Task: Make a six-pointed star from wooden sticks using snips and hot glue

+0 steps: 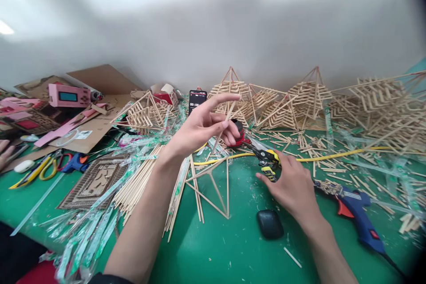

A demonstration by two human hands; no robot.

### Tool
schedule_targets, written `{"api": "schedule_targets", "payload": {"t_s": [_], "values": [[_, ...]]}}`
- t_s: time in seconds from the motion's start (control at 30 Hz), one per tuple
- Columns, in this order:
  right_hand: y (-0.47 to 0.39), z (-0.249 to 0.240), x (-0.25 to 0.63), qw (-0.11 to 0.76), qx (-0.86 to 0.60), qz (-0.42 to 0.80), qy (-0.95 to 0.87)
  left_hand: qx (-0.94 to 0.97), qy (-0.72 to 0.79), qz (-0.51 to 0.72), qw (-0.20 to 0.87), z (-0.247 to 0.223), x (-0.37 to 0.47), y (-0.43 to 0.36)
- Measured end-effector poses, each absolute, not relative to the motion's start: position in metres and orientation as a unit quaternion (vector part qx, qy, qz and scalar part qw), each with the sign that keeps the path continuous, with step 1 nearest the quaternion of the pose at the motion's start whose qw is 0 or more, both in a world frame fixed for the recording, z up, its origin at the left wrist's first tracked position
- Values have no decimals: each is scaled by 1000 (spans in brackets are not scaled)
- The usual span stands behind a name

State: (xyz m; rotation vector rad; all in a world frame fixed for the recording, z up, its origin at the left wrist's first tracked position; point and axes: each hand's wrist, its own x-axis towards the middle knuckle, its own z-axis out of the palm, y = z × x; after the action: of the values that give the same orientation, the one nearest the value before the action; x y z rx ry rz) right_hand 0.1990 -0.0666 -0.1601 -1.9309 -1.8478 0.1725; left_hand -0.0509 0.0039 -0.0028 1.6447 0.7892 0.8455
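Observation:
Raised over the middle of the green table, my left hand (pixel 213 120) pinches a short wooden stick (pixel 230 111) between its fingers, with the index finger stretched out to the right. My right hand (pixel 288 175) is around the yellow and black handles of a pair of pliers (pixel 267 157), whose head points up and left. Below my left hand, a triangular frame of thin sticks (pixel 213 190) rests on the table. A black oval case (pixel 270 224) sits below my right hand. Beside the frame on the left are long loose sticks (pixel 138 184).
Stick pyramids (pixel 309 102) line the wall. A blue glue gun (pixel 359 217) lies at right, a yellow cable (pixel 326 157) crosses the table, and a phone (pixel 197 100) stands behind. Cardboard (pixel 103 80), scissors (pixel 49 168) and another person's hand (pixel 6 153) are at left.

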Motion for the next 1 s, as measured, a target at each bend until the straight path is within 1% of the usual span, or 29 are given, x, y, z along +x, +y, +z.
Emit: {"api": "schedule_targets", "payload": {"t_s": [0.03,0.1,0.33,0.6,0.67,0.7,0.73,0.77,0.83,0.87,0.93,1.0], "values": [[-66,-164,199,198,-705,31,-681,685,337,356,539,-6,-55,3],[-66,-169,198,161,-700,-13,-695,675,351,359,541,-12,-60,3],[-69,-173,196,114,-672,-88,-726,647,347,389,557,-26,-81,-4],[-70,-178,195,101,-656,-108,-740,645,331,413,552,-49,-121,-18],[-70,-179,194,119,-646,-99,-748,649,372,415,518,-52,-129,-20],[-70,-178,194,138,-640,-90,-751,656,412,410,481,-54,-133,-20],[-70,-178,194,162,-635,-79,-752,668,464,392,431,-56,-137,-19],[-70,-178,194,189,-629,-67,-751,687,521,348,369,-59,-141,-18],[-69,-178,195,243,-619,-42,-745,723,612,207,245,-67,-146,-14],[-69,-178,195,270,-615,-27,-740,738,633,125,197,-72,-147,-11],[-67,-178,198,320,-606,5,-729,762,626,31,162,-83,-149,-7],[-65,-177,200,354,-596,30,-720,795,582,-14,173,-91,-148,-4]]}}
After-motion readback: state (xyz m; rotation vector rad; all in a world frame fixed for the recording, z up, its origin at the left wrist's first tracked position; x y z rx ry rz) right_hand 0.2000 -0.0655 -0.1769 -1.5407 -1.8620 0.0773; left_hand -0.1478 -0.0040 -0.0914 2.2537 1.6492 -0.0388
